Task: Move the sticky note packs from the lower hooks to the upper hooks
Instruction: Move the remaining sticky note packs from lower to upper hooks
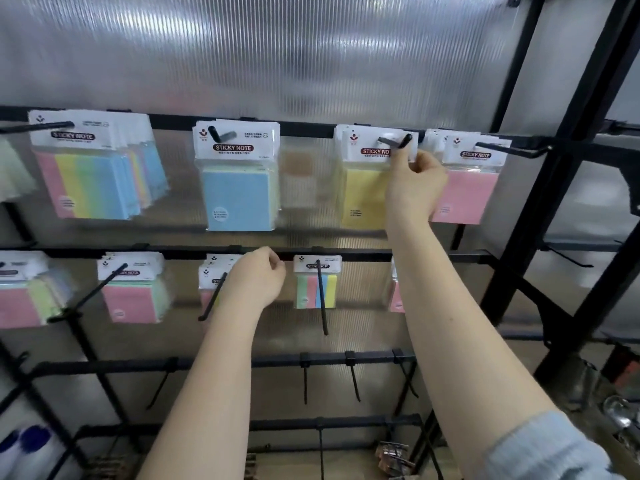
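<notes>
My right hand [417, 183] pinches the white header of a yellow sticky note pack [363, 195] on an upper hook [398, 142]. My left hand [258, 277] is curled at the lower rail, in front of a pack [213, 277] on a lower hook [213, 296]; what its fingers hold is hidden. Striped [93, 178], blue [239, 195] and pink [467, 195] packs hang on the other upper hooks. The lower row carries a pink pack [133, 296], a small striped pack [317, 285] and a pink one [396, 292] partly behind my right forearm.
A black metal rack frame [540, 202] stands at the right, with a ribbed translucent panel [277, 57] behind the hooks. Two lower rails [242, 362] carry bare hooks. More packs [20, 292] hang at the far left, and small objects lie near the floor.
</notes>
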`<state>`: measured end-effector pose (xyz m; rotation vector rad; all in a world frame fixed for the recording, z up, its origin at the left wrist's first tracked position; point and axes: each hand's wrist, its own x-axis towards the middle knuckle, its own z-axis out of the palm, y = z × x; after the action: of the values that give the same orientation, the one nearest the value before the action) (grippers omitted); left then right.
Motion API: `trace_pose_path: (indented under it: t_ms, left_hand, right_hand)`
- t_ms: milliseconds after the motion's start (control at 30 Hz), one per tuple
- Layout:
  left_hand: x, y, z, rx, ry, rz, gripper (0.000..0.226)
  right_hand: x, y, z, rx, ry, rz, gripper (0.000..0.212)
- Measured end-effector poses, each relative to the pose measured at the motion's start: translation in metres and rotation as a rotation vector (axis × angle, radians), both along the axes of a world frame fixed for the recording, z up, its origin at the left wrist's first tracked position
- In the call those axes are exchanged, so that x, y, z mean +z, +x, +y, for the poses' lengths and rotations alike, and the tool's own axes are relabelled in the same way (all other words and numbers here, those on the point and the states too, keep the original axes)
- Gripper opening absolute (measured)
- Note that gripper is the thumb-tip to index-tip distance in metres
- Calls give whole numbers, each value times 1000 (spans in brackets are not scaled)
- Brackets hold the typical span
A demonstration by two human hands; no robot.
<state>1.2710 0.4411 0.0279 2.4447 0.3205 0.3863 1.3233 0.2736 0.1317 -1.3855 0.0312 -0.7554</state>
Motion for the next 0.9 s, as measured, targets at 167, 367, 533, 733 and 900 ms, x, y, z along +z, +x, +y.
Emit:
trace_pose_path:
  t_ms: [167,367,533,733,900]
  left_hand:
    - [-2,-2,2,36,-11,-1,16]
    - [-3,-1,-7,80,-32,-1,15]
    - [-1,2,-25,87,-41,-33,16]
    - [-6,5,-44,108,-43,-37,13]
    - [-11,3,-61,111,-61,-23,11]
  right_hand:
    - [-2,7,0,-23,68,-83,10]
    - [-18,-1,-30,14,-20,-123,10]
    - [-59,-17,-81,116,-341,84,12]
    - [-102,2,-132,158,-495,410,20]
    - [-131,35,-143,228,-518,629,22]
